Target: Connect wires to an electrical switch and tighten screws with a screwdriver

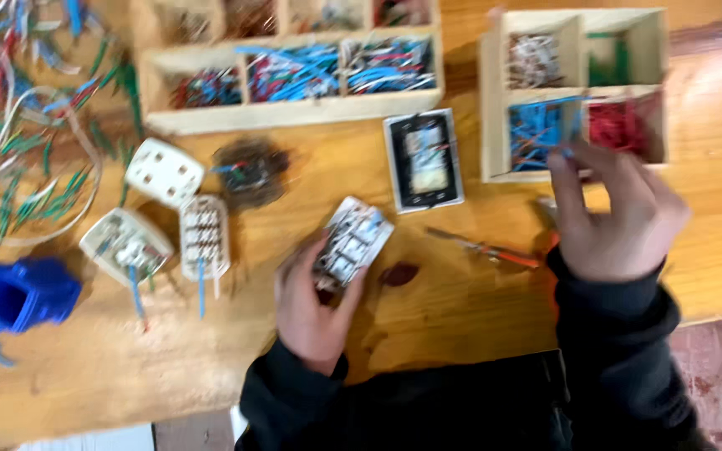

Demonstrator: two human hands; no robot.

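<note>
— Switch module (353, 240), white and grey, is sitting right in the left hand (315, 305), fingers curling around its lower end and gripping it just above the tabletop (453, 309).

— Which way is it lying?

— Its long axis is running on a diagonal, lower end at the palm, upper end pointing up and to the right, toward the black-framed plate (424, 160). It is tilting, not lying flat.

— And the other hand?

— The right hand (616, 219) is reaching well apart from the module, at the front edge of the small wooden box (574, 92). Its fingertips are pinching at the blue wires (536, 134) in the near-left compartment; the picture is blurring too much to tell whether a wire is actually being held.

— Anything between the two hands?

— An orange-handled tool (486, 248) is lying on the tabletop between them, nearer the right hand. Off to the left, three pale socket parts (165, 171) are resting near a dark tangle of wire (251, 171).
</note>
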